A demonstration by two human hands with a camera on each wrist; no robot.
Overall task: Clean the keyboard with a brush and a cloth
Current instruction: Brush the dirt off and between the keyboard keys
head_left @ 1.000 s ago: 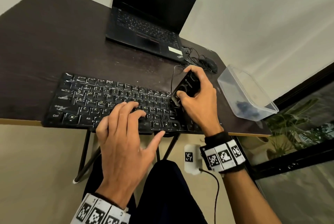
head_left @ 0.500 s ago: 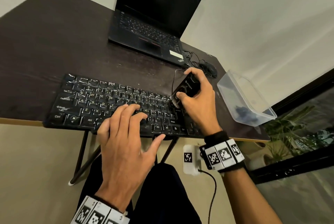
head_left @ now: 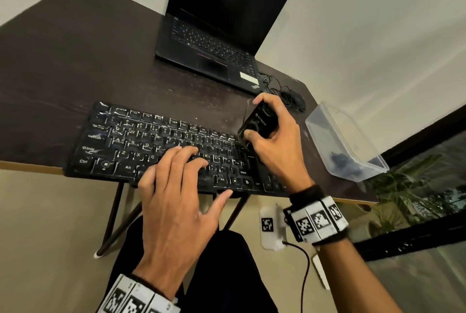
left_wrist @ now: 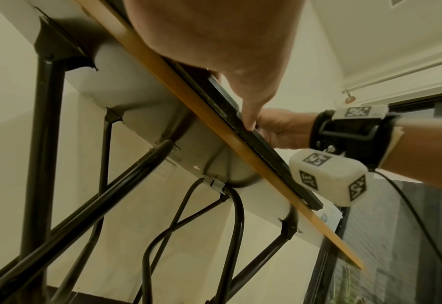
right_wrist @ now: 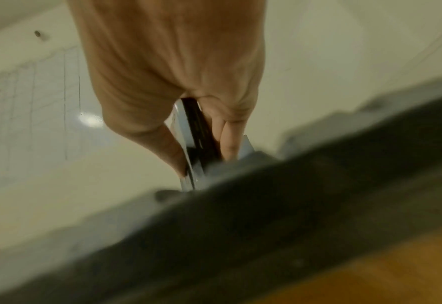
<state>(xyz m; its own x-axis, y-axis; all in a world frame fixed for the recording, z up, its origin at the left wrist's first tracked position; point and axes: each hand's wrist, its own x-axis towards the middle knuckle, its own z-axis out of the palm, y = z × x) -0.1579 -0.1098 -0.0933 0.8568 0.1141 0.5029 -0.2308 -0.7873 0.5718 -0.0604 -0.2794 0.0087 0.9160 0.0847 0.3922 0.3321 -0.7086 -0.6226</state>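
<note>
A dusty black keyboard lies along the front edge of the dark table. My left hand rests on its lower middle keys with the fingers spread flat, and the thumb touches the front edge of the keyboard. My right hand grips a black brush at the keyboard's right end, bristles down on the keys. In the right wrist view the thumb and fingers clamp the brush from both sides; the keyboard below is blurred. No cloth is in sight.
An open black laptop stands at the back of the table, with a wired black mouse beside it. A clear plastic box sits at the right edge. Table legs and cables hang beneath.
The right hand with the brush has barely shifted at the right end of the keyboard. The left hand stays on the keys.
</note>
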